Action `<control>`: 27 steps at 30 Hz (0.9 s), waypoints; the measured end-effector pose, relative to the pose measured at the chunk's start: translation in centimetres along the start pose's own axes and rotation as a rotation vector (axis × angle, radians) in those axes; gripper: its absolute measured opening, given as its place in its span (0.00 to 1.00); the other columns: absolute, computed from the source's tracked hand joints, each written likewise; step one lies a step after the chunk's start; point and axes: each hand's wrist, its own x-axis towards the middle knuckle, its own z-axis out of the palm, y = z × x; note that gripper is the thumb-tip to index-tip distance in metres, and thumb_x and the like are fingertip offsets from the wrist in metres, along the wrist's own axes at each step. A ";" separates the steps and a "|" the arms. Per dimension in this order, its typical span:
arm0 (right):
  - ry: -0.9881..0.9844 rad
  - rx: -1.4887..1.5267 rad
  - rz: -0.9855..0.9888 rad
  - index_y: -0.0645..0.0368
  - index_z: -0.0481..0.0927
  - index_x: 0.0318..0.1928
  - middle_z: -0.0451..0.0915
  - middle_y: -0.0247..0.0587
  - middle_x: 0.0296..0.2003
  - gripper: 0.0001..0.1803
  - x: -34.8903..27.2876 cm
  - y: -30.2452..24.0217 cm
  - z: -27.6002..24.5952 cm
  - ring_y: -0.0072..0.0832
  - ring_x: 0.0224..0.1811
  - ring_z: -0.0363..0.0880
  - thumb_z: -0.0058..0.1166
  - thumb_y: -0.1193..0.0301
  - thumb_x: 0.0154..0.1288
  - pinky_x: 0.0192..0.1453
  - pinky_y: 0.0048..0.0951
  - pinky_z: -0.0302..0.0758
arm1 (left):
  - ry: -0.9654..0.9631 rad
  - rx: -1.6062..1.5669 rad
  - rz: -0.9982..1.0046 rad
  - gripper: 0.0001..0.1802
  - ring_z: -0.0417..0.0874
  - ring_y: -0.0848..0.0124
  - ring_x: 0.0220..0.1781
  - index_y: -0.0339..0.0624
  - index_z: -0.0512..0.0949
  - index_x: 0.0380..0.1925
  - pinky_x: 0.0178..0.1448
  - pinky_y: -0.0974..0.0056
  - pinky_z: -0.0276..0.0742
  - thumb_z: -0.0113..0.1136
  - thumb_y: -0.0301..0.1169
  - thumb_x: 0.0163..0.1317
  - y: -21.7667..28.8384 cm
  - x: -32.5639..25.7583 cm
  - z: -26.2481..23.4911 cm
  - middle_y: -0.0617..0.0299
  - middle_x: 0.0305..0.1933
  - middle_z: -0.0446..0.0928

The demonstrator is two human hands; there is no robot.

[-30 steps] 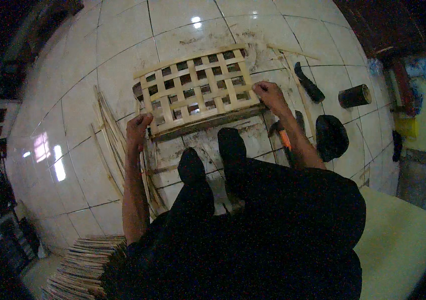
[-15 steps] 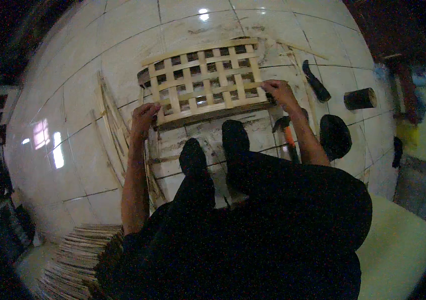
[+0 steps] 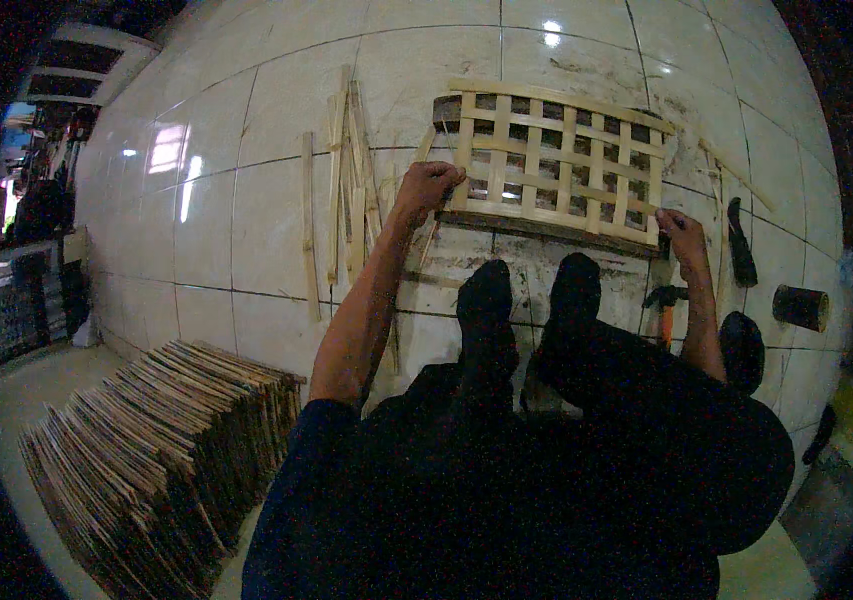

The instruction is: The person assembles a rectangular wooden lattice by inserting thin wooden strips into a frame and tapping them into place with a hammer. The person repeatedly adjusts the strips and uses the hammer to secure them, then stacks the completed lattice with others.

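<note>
A flat lattice of woven pale bamboo strips (image 3: 568,150) lies over a dark wooden board (image 3: 448,115), whose far left end and near edge show from under it. With closed fingers, my left hand (image 3: 433,188) pinches the lattice's left side near the bottom corner. My right hand (image 3: 683,242) has its fingers closed on the near right corner. Between the crossed strips are square gaps showing what lies beneath. Both my feet are on the floor just below the lattice's near edge.
Loose bamboo strips (image 3: 334,210) lie left of the lattice. A tall stack of woven panels (image 3: 161,430) stands at lower left. Near my right forearm are an orange-handled hammer (image 3: 665,322), a curved black tool (image 3: 741,250), a dark cylinder (image 3: 799,307) and a dark rounded object (image 3: 741,350).
The view has swung left, so the lattice and both hands appear farther right and the panel stack shows more fully. Both hands still grip the lattice's sides.
</note>
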 end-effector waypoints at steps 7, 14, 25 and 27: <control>-0.030 0.074 -0.050 0.64 0.82 0.46 0.82 0.36 0.37 0.21 -0.8 -0.9 -0.2 0.22 0.41 0.76 0.58 0.58 0.64 0.46 0.24 0.71 | -0.060 0.040 0.068 0.15 0.70 0.78 0.19 0.38 0.82 0.29 0.23 0.67 0.67 0.64 0.41 0.59 -2.3 0.9 -0.8 0.68 0.18 0.72; 0.036 0.061 -0.057 0.64 0.83 0.43 0.84 0.38 0.33 0.18 -1.8 -2.9 0.8 0.22 0.34 0.80 0.60 0.60 0.62 0.40 0.26 0.76 | -0.033 0.014 -0.038 0.17 0.69 0.80 0.20 0.36 0.83 0.33 0.24 0.70 0.63 0.63 0.41 0.61 -0.6 0.2 -0.1 0.68 0.20 0.73; 0.056 0.042 -0.103 0.65 0.83 0.43 0.84 0.42 0.35 0.21 -1.0 -1.3 1.0 0.27 0.37 0.81 0.59 0.57 0.62 0.43 0.29 0.76 | -0.040 0.011 -0.056 0.16 0.72 0.77 0.20 0.34 0.82 0.34 0.22 0.68 0.66 0.61 0.39 0.63 0.9 -0.4 0.1 0.64 0.22 0.76; 0.052 0.024 -0.095 0.65 0.83 0.43 0.84 0.42 0.34 0.21 -1.1 -1.3 0.8 0.26 0.36 0.80 0.59 0.58 0.63 0.42 0.29 0.76 | -0.035 0.082 -0.055 0.16 0.72 0.77 0.20 0.33 0.82 0.34 0.21 0.68 0.66 0.61 0.39 0.63 0.8 -0.2 -0.1 0.64 0.22 0.77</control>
